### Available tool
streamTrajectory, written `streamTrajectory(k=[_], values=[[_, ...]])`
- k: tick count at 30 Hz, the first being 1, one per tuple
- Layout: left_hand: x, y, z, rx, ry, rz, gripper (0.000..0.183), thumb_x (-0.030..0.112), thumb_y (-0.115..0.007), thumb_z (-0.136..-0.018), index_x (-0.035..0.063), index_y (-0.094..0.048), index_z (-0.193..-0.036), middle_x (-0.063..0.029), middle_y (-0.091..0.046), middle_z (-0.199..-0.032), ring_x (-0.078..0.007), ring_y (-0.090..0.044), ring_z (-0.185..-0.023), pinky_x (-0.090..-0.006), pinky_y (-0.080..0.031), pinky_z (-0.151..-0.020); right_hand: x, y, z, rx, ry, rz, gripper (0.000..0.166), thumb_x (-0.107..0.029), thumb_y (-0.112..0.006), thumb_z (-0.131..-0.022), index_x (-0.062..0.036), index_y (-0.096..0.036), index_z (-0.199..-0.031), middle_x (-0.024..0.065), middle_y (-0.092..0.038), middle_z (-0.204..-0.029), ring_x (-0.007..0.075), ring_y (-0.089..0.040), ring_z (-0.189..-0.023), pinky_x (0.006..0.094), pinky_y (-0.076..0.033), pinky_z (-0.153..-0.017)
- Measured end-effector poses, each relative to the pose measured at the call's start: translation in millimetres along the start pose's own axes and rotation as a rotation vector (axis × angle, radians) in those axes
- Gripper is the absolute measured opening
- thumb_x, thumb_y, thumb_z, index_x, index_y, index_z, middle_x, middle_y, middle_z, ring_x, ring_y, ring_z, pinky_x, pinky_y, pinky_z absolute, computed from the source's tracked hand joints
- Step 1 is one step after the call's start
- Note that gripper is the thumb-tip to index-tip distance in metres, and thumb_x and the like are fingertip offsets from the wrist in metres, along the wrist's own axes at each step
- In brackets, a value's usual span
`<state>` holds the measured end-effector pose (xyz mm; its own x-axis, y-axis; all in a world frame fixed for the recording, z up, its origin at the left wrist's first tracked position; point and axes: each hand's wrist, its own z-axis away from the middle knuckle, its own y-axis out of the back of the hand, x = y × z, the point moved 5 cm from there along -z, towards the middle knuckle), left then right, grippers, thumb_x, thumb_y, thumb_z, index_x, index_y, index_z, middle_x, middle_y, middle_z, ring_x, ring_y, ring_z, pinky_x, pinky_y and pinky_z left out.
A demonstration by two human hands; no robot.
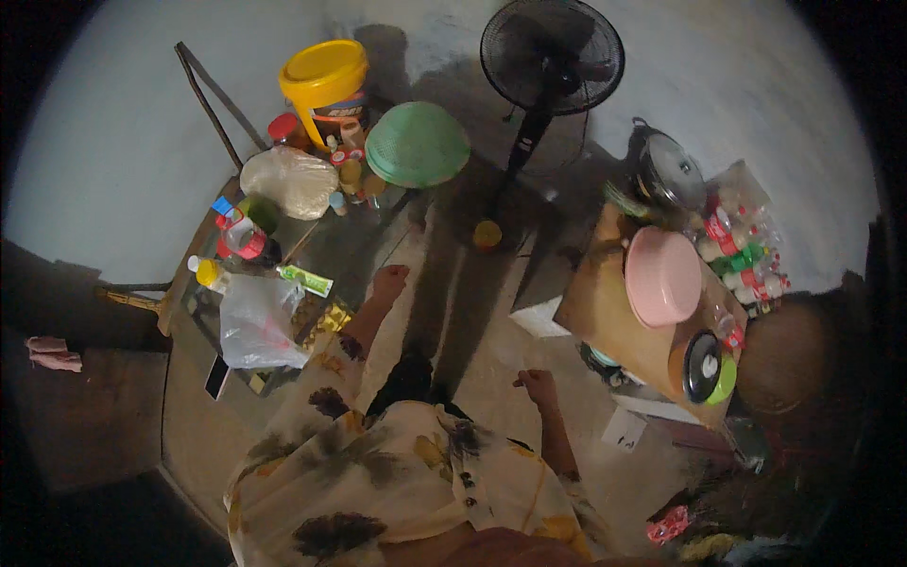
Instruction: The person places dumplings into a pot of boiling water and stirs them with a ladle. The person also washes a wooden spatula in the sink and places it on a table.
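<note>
My left hand (390,283) hangs beside the cluttered low table on the left, its fingers curled loosely, with no object visible in it. Near it on that table lie a green toothpaste tube (306,280) and a white plastic bag (256,322). My right hand (536,387) is held over the floor, left of a brown tabletop (592,298); its fingers are bent and it seems to hold nothing. A pink plastic basin (663,276) and a black pot lid (702,366) rest on that brown top.
A black pedestal fan (553,60) stands ahead by the wall. Back left are a yellow-lidded bucket (324,71) and a green mesh food cover (418,144). Plastic bottles (740,259) and a lidded pot (669,169) crowd the right side. A white box (540,317) stands on the floor.
</note>
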<state>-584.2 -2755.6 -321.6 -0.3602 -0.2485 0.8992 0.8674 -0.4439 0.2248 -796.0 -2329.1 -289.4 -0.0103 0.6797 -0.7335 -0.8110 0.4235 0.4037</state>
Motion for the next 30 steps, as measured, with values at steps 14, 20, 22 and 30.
streamTrajectory(k=[14,20,22,30], values=[[101.4,-26.5,-247.4,0.186,0.354,0.211,0.036,0.033,-0.06,-0.091,-0.0027,-0.063,-0.084,-0.014,-0.065,-0.071,-0.0231,-0.065,-0.057,-0.0361,-0.056,-0.05,-87.6,3.5,-147.7,-0.036,-0.189,-0.041,0.034,-0.031,-0.061,-0.09,0.0001,-0.073,-0.086,0.009,-0.072,-0.078,0.0116,-0.059,-0.061,0.0294,-0.046,-0.06],[16.2,-14.5,-316.4,0.178,0.195,0.176,0.037,0.028,-0.059,-0.09,-0.0097,-0.058,-0.091,-0.0154,-0.063,-0.063,-0.0241,-0.064,-0.049,-0.0357,-0.053,-0.042,-132.3,-7.3,-192.0,-0.085,-0.121,0.015,0.036,-0.034,-0.061,-0.09,0.0,-0.073,-0.088,0.008,-0.072,-0.076,0.0085,-0.05,-0.05,0.0302,-0.04,-0.047],[53.1,-26.8,-301.7,0.178,0.278,0.255,0.036,0.024,-0.057,-0.09,-0.012,-0.056,-0.092,-0.0165,-0.063,-0.064,-0.0246,-0.064,-0.049,-0.0353,-0.054,-0.042,-132.3,-9.6,-196.9,-0.074,-0.082,-0.004,0.036,-0.034,-0.062,-0.09,-0.0001,-0.073,-0.087,0.0073,-0.071,-0.074,0.0081,-0.049,-0.049,0.0292,-0.04,-0.046],[86.4,-18.3,-295.7,0.136,0.215,0.428,0.033,0.019,-0.054,-0.09,-0.0129,-0.054,-0.096,-0.0206,-0.064,-0.069,-0.0244,-0.064,-0.051,-0.036,-0.056,-0.044,-172.9,3.5,-224.8,-0.047,-0.203,-0.664,0.034,-0.029,-0.065,-0.09,0.0041,-0.069,-0.091,0.0079,-0.066,-0.074,0.0157,-0.059,-0.065,0.0335,-0.048,-0.064]])
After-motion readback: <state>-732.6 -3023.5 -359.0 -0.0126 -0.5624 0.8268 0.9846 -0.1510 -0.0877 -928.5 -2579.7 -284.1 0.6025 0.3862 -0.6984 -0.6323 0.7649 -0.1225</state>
